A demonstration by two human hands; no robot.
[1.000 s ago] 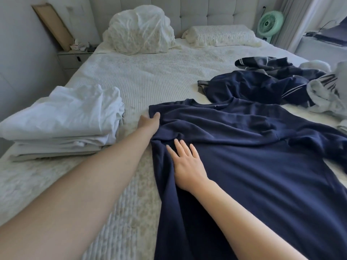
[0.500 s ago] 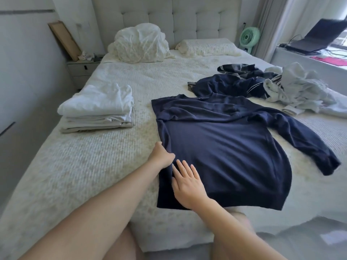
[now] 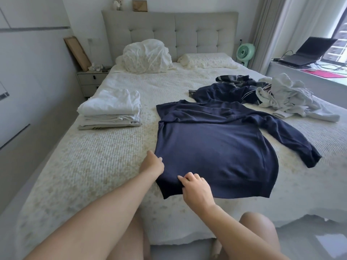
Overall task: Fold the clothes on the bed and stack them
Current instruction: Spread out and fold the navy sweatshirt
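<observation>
Pinching the left edge and hem of the navy sweater (image 3: 212, 154) in the middle of the frame, the left hand (image 3: 152, 166) and right hand (image 3: 195, 188) could bunch it or pull it off the bed (image 3: 93, 166).

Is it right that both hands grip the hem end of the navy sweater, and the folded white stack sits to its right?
Not quite: the head view shows the folded white stack left of the navy sweater, not right. Both the left hand and the right hand do grip its hem end.
</observation>
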